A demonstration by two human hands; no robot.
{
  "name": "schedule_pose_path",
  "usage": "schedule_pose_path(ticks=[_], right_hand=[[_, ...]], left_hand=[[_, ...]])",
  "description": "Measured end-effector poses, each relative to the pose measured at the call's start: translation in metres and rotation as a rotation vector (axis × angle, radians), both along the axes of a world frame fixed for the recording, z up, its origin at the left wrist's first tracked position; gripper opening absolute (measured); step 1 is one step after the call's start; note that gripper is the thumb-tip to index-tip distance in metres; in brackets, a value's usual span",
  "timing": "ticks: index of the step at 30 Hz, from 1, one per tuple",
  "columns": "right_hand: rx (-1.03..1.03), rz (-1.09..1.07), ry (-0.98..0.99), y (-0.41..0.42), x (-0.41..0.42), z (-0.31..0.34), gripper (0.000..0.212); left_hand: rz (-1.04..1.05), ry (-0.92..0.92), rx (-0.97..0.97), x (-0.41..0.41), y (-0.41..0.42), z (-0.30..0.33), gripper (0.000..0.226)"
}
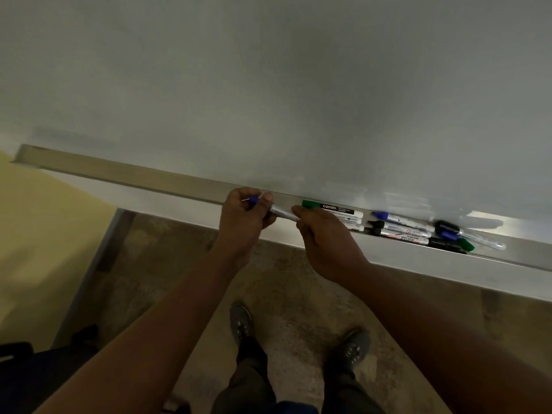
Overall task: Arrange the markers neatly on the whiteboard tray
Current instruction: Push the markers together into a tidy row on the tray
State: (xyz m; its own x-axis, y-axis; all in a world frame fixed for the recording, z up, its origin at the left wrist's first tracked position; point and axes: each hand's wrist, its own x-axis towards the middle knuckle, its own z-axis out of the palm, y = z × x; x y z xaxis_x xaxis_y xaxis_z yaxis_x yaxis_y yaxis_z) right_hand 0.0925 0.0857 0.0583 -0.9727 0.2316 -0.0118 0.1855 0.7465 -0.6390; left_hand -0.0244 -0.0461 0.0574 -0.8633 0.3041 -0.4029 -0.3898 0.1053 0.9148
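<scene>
A long metal whiteboard tray [125,174] runs from upper left to right under the whiteboard. My left hand [243,222] and my right hand [325,239] both grip one blue-capped marker [282,213] just above the tray's front edge; its blue end pokes out of my left fist. Right of my hands, a green-capped marker [328,207] lies along the tray with two more beside it. Further right sits a group of blue and black markers [400,227]. Beyond it is a loose pile of black, blue and green markers [457,236].
The whiteboard [268,85] fills the upper view. A yellow wall [38,234] is at left, and a dark chair [35,377] sits at the lower left. My two shoes [242,321] stand on the speckled floor below the tray.
</scene>
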Motion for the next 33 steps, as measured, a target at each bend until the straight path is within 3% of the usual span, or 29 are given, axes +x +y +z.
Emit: schedule_pose_path(ticks=[11, 16, 23, 33], right_hand=[[0.116, -0.028, -0.008, 0.005, -0.036, -0.022, 0.020], [0.326, 0.076, -0.071, 0.001, -0.053, -0.042, 0.021], [0.340, 0.085, -0.139, -0.011, -0.072, -0.060, 0.022], [0.326, 0.085, -0.140, -0.015, -0.077, -0.064, 0.030]], left_hand=[[0.322, 0.076, -0.213, -0.055, -0.015, -0.036, 0.035], [0.261, 0.153, -0.470, -0.068, -0.020, -0.048, 0.040], [0.136, 0.249, -0.647, -0.083, -0.020, -0.058, 0.045], [0.140, 0.220, -0.700, -0.096, -0.024, -0.068, 0.054]])
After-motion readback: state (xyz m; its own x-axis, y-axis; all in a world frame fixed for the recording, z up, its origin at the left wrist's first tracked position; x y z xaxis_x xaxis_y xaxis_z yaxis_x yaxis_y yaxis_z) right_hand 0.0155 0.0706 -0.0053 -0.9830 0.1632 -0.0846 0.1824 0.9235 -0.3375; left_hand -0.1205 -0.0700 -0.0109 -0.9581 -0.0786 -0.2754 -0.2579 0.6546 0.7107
